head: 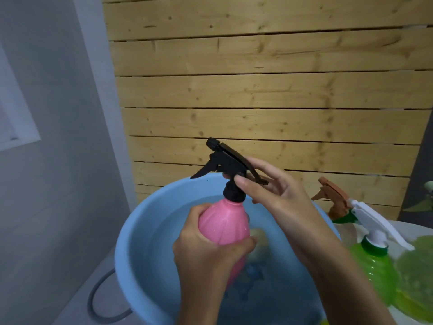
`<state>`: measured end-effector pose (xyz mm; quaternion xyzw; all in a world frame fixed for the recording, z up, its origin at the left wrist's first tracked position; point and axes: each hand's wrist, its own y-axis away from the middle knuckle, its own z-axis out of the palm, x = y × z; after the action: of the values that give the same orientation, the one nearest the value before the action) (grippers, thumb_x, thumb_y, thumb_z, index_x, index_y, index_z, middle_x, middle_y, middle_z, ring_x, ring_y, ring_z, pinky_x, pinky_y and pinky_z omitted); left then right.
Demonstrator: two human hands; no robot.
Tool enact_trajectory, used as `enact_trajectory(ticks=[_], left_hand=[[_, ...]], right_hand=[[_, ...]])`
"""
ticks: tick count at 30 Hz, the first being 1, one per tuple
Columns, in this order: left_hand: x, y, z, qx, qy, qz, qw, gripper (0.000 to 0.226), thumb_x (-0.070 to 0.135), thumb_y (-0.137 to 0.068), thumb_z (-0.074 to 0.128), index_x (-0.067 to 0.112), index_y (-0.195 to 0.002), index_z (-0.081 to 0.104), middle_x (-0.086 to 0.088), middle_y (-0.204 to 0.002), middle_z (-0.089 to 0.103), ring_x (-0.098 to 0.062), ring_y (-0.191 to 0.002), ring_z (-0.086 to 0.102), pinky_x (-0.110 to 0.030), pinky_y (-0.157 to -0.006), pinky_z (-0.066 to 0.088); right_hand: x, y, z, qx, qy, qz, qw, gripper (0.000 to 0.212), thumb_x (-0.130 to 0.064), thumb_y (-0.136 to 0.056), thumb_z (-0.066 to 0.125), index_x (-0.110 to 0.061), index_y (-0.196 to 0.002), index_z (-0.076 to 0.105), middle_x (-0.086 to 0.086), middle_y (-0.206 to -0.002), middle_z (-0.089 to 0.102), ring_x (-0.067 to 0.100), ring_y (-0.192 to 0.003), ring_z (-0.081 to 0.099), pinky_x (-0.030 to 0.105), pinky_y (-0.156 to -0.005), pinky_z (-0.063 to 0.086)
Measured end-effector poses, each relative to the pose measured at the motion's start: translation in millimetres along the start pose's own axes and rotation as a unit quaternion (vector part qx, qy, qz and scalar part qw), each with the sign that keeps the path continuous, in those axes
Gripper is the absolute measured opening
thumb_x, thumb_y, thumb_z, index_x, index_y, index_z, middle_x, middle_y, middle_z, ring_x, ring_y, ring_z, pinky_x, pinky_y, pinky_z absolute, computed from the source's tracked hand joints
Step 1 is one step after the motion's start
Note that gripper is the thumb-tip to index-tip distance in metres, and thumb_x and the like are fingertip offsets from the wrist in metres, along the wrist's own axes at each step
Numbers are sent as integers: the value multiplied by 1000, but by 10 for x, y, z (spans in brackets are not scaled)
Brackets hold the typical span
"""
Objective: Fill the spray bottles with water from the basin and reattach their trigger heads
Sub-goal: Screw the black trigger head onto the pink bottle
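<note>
The left grip is clamped round the belly of the pink bottle, held upright over the water in the blue basin. The right grip pinches the black trigger head sitting on the bottle's neck. Right of the basin stands a green bottle with a white trigger head; a brown trigger head shows just beyond.
</note>
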<state>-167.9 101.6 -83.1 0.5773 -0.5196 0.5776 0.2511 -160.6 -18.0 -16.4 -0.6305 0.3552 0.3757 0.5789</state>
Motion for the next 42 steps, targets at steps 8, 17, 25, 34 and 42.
enact_trajectory(ticks=[8,17,25,34,42], left_hand=[[-36,4,0,-12,36,-22,999,68,36,-35,94,38,-92,57,22,-88,61,1,-82,59,-24,-63,50],[12,20,20,-19,40,2,999,69,40,-32,93,41,-90,56,29,-87,60,4,-79,59,-24,-65,54],[22,41,26,-24,47,13,999,68,36,-35,94,41,-91,56,38,-93,55,11,-82,56,-22,-66,52],[7,13,34,10,76,2,997,72,42,-30,90,40,-94,58,20,-90,62,-4,-83,61,-28,-66,53],[-3,-5,12,28,80,-1,996,71,43,-29,89,41,-92,58,21,-89,62,-4,-81,61,-31,-67,54]], right_hand=[[70,57,-31,-87,81,-12,993,54,-8,-90,64,-42,-130,51,-9,-115,68,7,-106,61,41,-79,49],[124,29,-58,-27,134,-23,990,54,-17,-69,83,-30,-119,65,-13,-89,68,11,-65,42,24,-53,36],[131,71,-5,51,70,-3,996,103,-37,-44,84,-45,-136,39,-8,-69,59,11,-69,55,33,-66,42],[22,153,-85,47,-46,117,991,68,-14,-79,73,-31,-136,41,-7,-71,66,7,-66,50,23,-65,34],[-12,166,-67,93,64,55,992,28,-22,-88,64,-38,-110,60,-8,-65,59,-4,-57,49,7,-59,38]])
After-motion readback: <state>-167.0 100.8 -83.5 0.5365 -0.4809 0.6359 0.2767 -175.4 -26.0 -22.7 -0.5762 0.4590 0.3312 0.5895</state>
